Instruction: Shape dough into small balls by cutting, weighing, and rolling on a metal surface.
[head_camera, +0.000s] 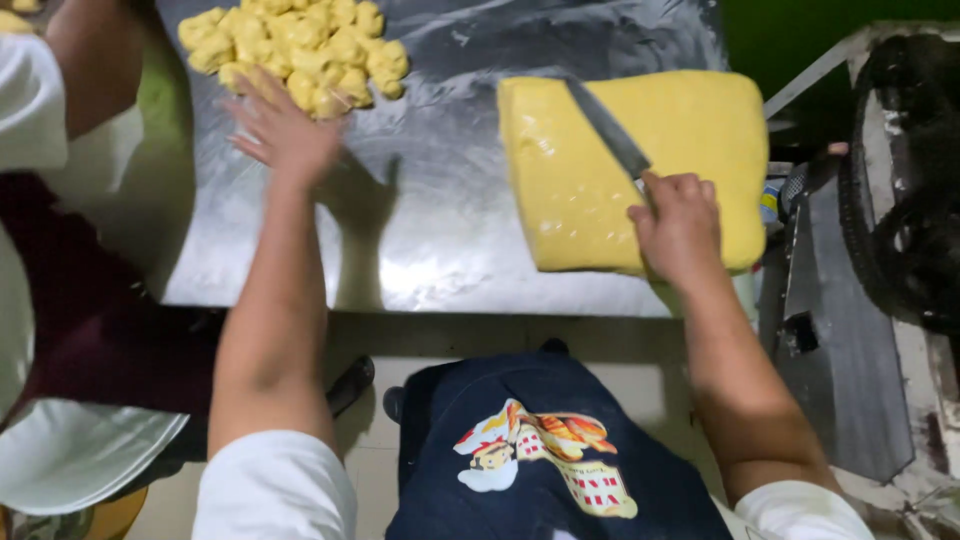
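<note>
Nearest the camera hangs a dark apron (540, 460) with a printed picture. Beyond it, on the steel counter (440, 230), the right hand (680, 225) has its fingers wrapped round a knife (610, 130) whose blade lies across the yellow dough slab (620, 200). Left hand (285, 130) is spread wide, fingertips touching the pile of dough pieces (300, 50).

Glossy steel table (440, 240), matt soft yellow dough slab (690, 130).
</note>
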